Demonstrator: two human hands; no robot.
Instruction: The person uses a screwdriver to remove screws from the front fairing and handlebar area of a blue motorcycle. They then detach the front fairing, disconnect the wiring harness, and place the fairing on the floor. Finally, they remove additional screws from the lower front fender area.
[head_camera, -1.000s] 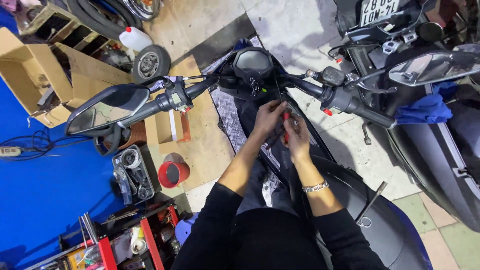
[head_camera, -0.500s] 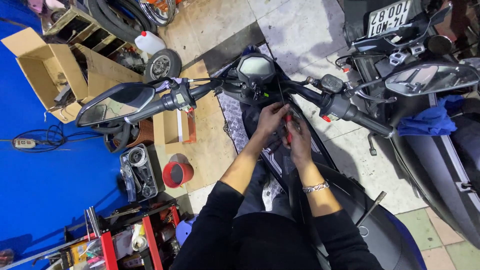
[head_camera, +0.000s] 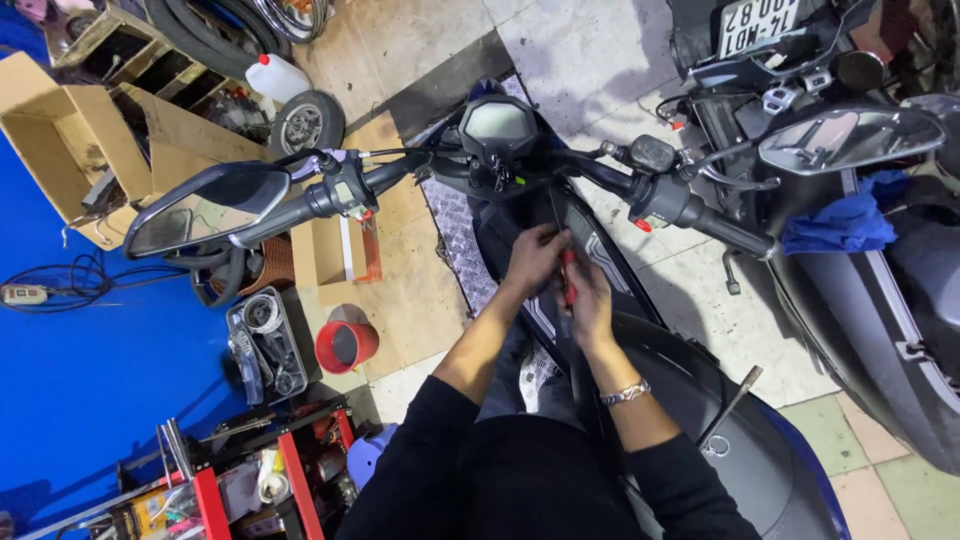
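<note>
1. Two hands meet on one red-handled screwdriver (head_camera: 568, 272), held upright just below the scooter's instrument cluster (head_camera: 497, 125); the tool is pinched between them, its shaft pointing away from the body toward the front panel (head_camera: 590, 250).
2. The left hand (head_camera: 533, 258) is closed near the top of the handle, fingers curled round it, seemingly to steady and aim the tip.
3. The right hand (head_camera: 590, 303) wraps the lower part of the handle, thumb side up, closed on it; this looks like the hand giving the turning force. A metal bracelet (head_camera: 627, 393) sits on that wrist.
4. The tip itself is hidden behind the fingers, so I cannot tell what it is seated in.
5. Left of the grip, well apart, the left handlebar (head_camera: 330, 197) carries a mirror (head_camera: 205, 205); beyond it, on the floor, lie a red cup (head_camera: 346, 346), an open cardboard box (head_camera: 75, 145) and a white jug (head_camera: 277, 78).
6. Right of the grip, the right handlebar (head_camera: 690, 210) reaches toward a second parked scooter (head_camera: 880, 260), with a blue rag (head_camera: 838, 225) on it.
7. Behind the grip, toward the body, a slim rod tool (head_camera: 730, 405) rests on the dark seat.
</note>
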